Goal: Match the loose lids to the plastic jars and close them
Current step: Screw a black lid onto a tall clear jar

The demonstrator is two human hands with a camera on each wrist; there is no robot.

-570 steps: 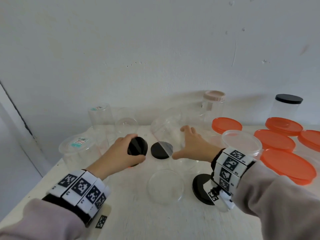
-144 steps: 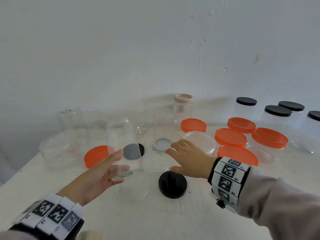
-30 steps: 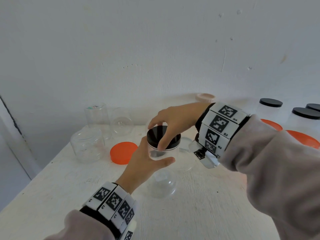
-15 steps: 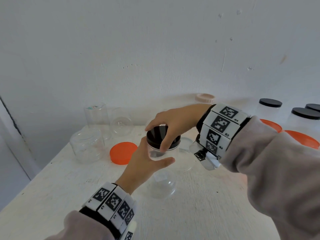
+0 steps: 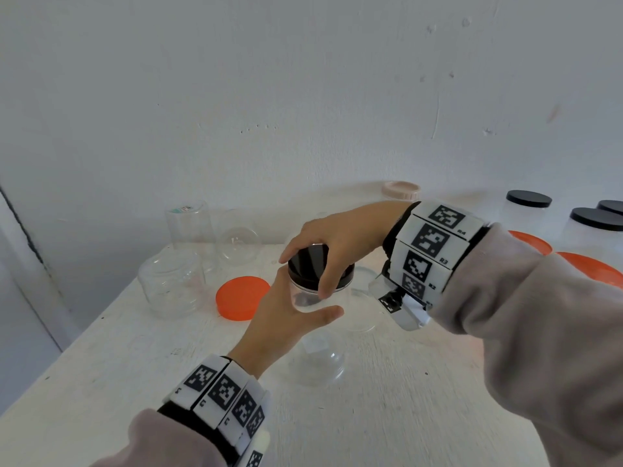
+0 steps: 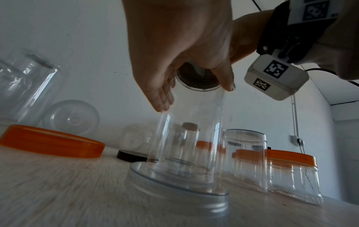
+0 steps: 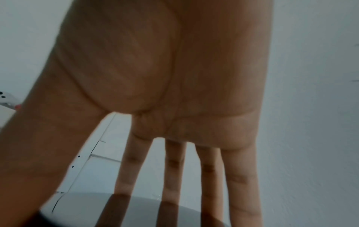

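Fingers of the right hand [image 5: 340,237] curled down over the black lid [image 5: 312,264], gripping its rim atop the clear jar [image 5: 312,299]. The left hand [image 5: 286,318] wrapped the jar's wall from the near side, thumb stretched across its front. The jar stood upright on a clear lid [image 6: 174,188] mid-table [image 5: 101,382]; bare tabletop lay toward the near edge. An orange lid [image 5: 241,298] lay just left. Wristband markers read R2, R3, R4.

Count at the white table [image 5: 387,416], head view:
- black lids on jars: 4, incl. the black lid [image 5: 312,264] on the held jar [image 5: 313,298]
- orange lids visible: 3, one loose orange lid [image 5: 241,298] at left
- pink lid [image 5: 401,189]: 1
- hands: 2
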